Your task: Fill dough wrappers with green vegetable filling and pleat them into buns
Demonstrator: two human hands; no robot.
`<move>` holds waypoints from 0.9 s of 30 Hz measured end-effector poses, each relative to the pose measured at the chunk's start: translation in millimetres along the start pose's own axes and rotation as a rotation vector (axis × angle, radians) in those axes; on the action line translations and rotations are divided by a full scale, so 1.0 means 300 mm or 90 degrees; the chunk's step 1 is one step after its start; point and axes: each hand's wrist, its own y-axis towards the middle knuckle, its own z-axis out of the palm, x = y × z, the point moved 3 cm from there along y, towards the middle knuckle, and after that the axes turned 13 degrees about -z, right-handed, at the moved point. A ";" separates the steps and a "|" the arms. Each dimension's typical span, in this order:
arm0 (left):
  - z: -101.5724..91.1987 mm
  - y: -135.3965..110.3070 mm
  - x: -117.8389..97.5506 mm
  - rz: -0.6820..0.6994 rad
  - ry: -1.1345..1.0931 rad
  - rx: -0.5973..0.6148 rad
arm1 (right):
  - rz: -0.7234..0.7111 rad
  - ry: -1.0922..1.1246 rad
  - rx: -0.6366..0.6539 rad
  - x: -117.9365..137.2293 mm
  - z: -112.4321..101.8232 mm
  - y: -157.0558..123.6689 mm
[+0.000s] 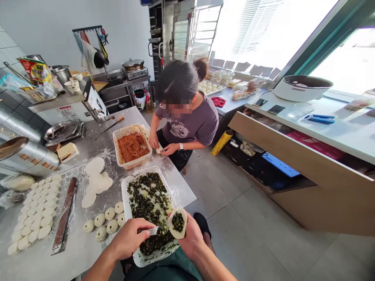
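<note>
My left hand (pixel 129 237) is closed around a short, flat metal spatula (pixel 152 231) with a clump of chopped green filling on its tip. My right hand (pixel 191 236) cups a round dough wrapper (pixel 177 223), whose middle carries dark green filling. The spatula tip is just left of the wrapper, over a white tub (pixel 126 201) of chopped green filling (pixel 150 195). Several pleated buns (pixel 111 226) sit on the metal table left of the tub.
Across the table, a seated co-worker's hands (pixel 164 149) handle a piece of dough beside a tub of reddish filling (pixel 131 147). Flattened dough rounds (pixel 35 210), a rolling pin (pixel 66 212) and a dough sheet (pixel 96 181) lie left. An open drawer (pixel 293 144) juts out right.
</note>
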 end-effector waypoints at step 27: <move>0.096 -0.097 -0.062 0.208 0.255 -0.513 | 0.043 0.049 0.084 0.015 0.214 -0.049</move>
